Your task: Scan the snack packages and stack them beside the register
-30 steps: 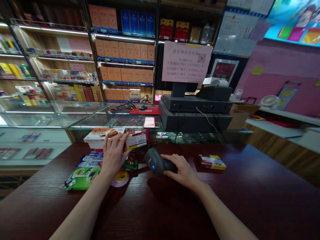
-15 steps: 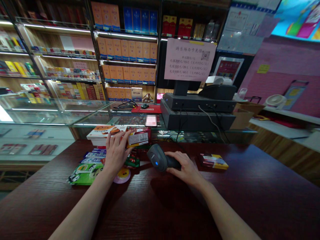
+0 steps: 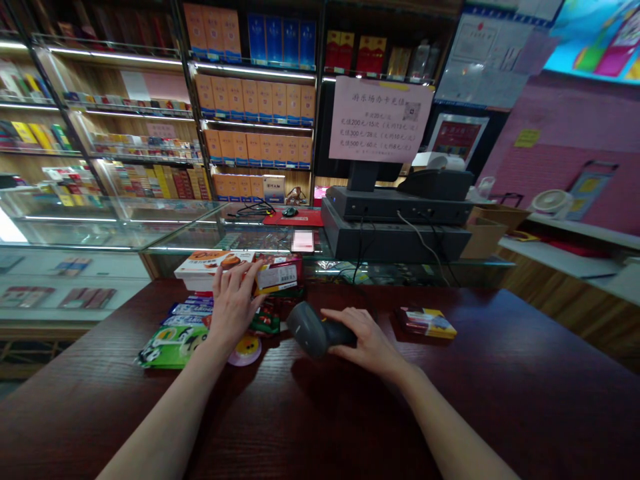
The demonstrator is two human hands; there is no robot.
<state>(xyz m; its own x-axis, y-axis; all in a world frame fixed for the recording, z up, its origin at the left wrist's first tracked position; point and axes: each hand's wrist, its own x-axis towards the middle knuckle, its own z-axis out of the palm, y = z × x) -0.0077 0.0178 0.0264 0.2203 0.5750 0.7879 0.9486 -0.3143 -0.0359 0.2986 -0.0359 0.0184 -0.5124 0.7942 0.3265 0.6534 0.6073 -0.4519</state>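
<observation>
Holding the left end of a red-and-yellow box (image 3: pixel 285 277) between thumb and fingers of the left hand (image 3: pixel 234 307), as far as visible, with its printed label showing. Gripping a dark scanner (image 3: pixel 307 330) by its handle in the right hand (image 3: pixel 361 339), just below and right of the box, apart from it. Could let the box tip or drop toward the dark green packet (image 3: pixel 269 323), from so slight a hold at one end. Could also knock scanner and box together, for want of room between; cannot tell the scanner's exact aim. Might push the white carton (image 3: pixel 197 272) backward by stretching the left fingers, or drag the round pink-rimmed item (image 3: pixel 245 353) and green panda packet (image 3: pixel 165 348) askew by lowering the left forearm. Farther right, could brush the separate dark red pack (image 3: pixel 426 323) on the brown counter (image 3: pixel 320 420) only by swinging the right hand wide. Beyond, might snag the cables (image 3: pixel 359 252) below the black till (image 3: pixel 395 227) by reaching too far forward.
</observation>
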